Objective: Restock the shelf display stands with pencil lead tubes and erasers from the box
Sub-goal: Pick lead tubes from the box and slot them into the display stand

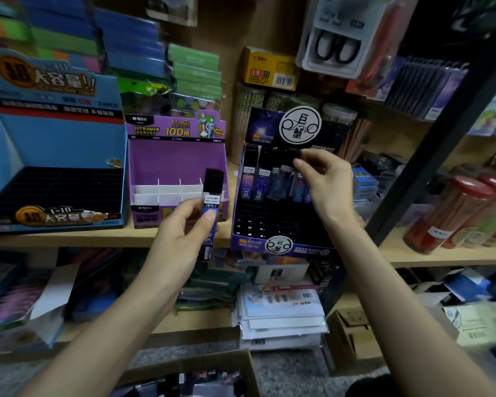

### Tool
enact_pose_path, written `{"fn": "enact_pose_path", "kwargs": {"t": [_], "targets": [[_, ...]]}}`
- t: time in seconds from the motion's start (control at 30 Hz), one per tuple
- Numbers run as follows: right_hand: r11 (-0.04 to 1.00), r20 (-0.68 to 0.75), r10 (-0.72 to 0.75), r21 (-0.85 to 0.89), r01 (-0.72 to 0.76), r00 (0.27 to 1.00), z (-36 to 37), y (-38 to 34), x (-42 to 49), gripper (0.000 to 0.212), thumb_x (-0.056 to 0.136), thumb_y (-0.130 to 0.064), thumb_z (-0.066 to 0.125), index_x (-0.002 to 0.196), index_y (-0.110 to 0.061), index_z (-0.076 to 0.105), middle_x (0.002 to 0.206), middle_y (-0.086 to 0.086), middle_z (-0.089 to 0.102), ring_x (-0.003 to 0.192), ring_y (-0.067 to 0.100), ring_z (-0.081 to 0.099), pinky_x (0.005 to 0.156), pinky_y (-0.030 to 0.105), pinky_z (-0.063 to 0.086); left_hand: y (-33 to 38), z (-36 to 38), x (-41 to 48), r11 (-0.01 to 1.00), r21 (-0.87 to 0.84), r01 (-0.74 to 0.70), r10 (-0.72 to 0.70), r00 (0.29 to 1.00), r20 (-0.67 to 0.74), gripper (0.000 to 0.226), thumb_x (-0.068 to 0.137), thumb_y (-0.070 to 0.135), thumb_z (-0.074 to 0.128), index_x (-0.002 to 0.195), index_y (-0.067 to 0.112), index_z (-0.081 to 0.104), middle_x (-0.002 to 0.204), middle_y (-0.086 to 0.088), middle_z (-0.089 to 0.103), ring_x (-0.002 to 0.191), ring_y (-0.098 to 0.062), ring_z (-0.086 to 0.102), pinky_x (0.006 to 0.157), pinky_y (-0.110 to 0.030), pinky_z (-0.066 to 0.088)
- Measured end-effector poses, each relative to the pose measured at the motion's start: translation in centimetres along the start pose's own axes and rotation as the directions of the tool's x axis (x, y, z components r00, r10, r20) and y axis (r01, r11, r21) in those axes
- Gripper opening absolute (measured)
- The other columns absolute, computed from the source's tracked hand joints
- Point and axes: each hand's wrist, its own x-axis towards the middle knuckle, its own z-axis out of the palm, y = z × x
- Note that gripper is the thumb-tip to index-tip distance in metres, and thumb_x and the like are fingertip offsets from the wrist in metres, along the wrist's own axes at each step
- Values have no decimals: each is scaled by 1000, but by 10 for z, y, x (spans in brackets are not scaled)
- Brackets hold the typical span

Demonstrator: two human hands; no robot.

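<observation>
At frame centre, the left hand (181, 233) gripped 1 upright pencil lead tube (212, 193) between thumb and fingers. To its right, the right hand (324, 179) pinched a black cap (294, 154) above the dark display stand (258, 245), at its back row.

A light wooden shelf (112, 239) carries three cardboard stands in a row: a blue display stand (63, 144) at the left, a purple display stand (172, 161) with white dividers just beside it, and a dark display stand (269, 224) with upright tubes in its back rows. Behind the dark one stand clear jars of pencils (246, 124), and red-capped tubes (453, 213) lean at the right end. A lower shelf (201, 319) holds stacked flat packs (281, 316), and an open cardboard box (212, 365) sits on the speckled floor (292, 368).
</observation>
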Motion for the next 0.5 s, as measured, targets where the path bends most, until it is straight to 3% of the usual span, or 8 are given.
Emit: {"fn": "enact_pose_path", "kwargs": {"t": [0.1, 0.27, 0.4, 0.5], "targets": [[1000, 7, -4, 6, 4, 1000, 4, 5, 1, 22, 86, -15, 67, 107, -8, 69, 99, 2, 69, 98, 18, 64, 95, 38, 50, 0, 0, 0, 1000, -4, 8, -8, 1000, -9, 14, 92, 29, 52, 94, 34, 65, 87, 15, 69, 86, -4, 65, 78, -30, 49], [999, 95, -1, 34, -2, 995, 6, 6, 4, 22, 85, -12, 67, 107, -6, 69, 96, 2, 68, 93, 16, 64, 91, 38, 52, 3, 2, -2, 1000, -23, -14, 15, 1000, 14, 14, 89, 27, 56, 87, 36, 67, 82, 20, 70, 72, 7, 63, 59, -9, 46], [998, 74, 5, -58, -1, 997, 13, 10, 4, 25, 87, -17, 66, 109, -5, 68, 96, -1, 67, 92, 10, 62, 87, 22, 48, 2, 2, 0, 1000, -23, 11, -11, 1000, 14, 13, 85, 30, 59, 96, 30, 65, 85, 20, 70, 76, 6, 64, 59, -7, 46], [987, 69, -16, -155, 27, 997, 16, 13, 4, 24, 89, -20, 64, 106, -6, 70, 99, 3, 71, 88, 7, 59, 76, 8, 37, 3, 4, 1, 999, -40, 34, -34, 999, 10, 18, 85, 25, 62, 102, 23, 65, 88, 7, 71, 78, 1, 66, 61, -10, 48]]}}
